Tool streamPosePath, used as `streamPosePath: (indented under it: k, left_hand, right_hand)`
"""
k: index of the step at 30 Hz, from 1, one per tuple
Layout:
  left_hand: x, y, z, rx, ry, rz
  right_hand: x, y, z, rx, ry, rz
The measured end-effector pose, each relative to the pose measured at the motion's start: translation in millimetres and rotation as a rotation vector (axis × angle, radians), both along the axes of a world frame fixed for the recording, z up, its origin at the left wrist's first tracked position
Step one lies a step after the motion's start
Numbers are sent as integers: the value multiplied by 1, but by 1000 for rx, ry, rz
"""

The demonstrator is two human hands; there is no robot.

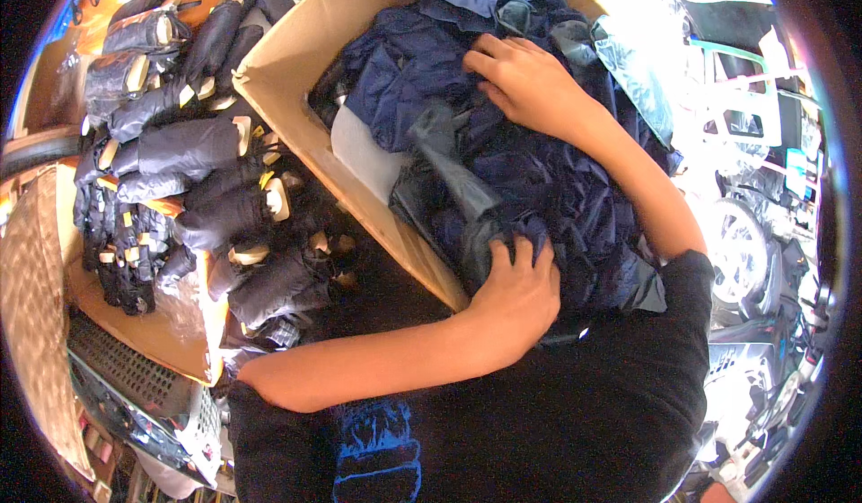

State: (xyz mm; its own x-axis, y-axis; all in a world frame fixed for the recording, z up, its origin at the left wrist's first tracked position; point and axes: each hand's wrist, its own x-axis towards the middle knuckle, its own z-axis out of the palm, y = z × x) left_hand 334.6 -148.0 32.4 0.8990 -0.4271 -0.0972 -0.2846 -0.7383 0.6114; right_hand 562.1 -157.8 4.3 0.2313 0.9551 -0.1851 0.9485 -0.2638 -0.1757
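Navy crinkled fabric [539,171] heaped in open cardboard box [296,63], filling it. Left hand [516,292] at near edge of heap, fingers curled, gripping a fold. Right hand [530,81] flat on top, fingers spread, pressing, not gripping. Rolled dark bundles with pale tags [197,198] piled left of box.

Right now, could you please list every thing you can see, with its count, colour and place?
cardboard box: one, tan, centre, open
fabric covers: too many to count, dark blue, heaped in the box
folded umbrellas: many, black with pale handles, piled left of the box
woven basket: one, brown, far left
plastic crate: one, grey, lower left
left hand: one, gripping fabric at the box's near edge
right hand: one, resting on the fabric heap
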Motion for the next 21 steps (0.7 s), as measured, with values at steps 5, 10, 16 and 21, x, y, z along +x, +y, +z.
streamPosePath:
  k: [5, 10, 16, 21]
  left_hand:
    - [3, -7, -3, -84, 22, -17]
    - [-3, -9, -16, -98, 10, -63]
    - [-12, -10, -18, -89, 3, -89]
    - [-14, -10, -26, -94, 59, -146]
  right_hand:
    - [-42, -8, 15, -78, 558, 476]
    - [-39, -14, 11, -886, 40, 202]
    - [11, -40, -5, -392, -512, -239]
    - [-21, -26, 34, -216, 166, 39]
